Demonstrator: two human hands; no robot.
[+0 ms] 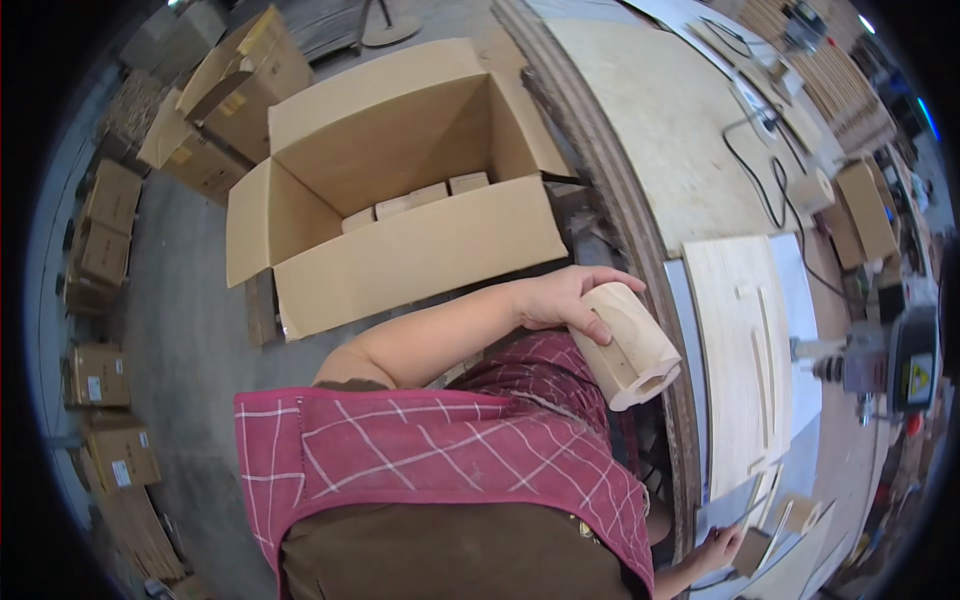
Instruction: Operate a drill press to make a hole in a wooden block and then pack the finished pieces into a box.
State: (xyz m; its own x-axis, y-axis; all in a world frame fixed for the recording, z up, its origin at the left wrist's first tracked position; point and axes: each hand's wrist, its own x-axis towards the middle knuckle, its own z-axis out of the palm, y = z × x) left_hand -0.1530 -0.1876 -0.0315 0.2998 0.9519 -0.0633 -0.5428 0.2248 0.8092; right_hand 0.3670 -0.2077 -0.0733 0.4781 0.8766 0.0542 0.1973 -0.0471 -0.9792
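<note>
My left hand (566, 302) grips a pale wooden block (630, 345) with rounded sides, thumb across its face and fingers over its far end. A slot runs along the block, and a hollow shows at its near end. The block is above the edge of the workbench (660, 300), in front of my checked apron. Lower right, my right hand (718, 548) is closed at the bench, beside a small frame of thin strips (765, 520). What its fingers hold is too small to make out. Near it stands another pale wooden piece (800, 514).
An open cardboard box (420, 245) with several wooden blocks (428, 194) inside stands left of the bench. A grooved wooden board (745, 350) lies on the bench, with a machine head (880, 370) beside it. A black cable (775, 190) crosses behind. More cartons (100, 375) line the left.
</note>
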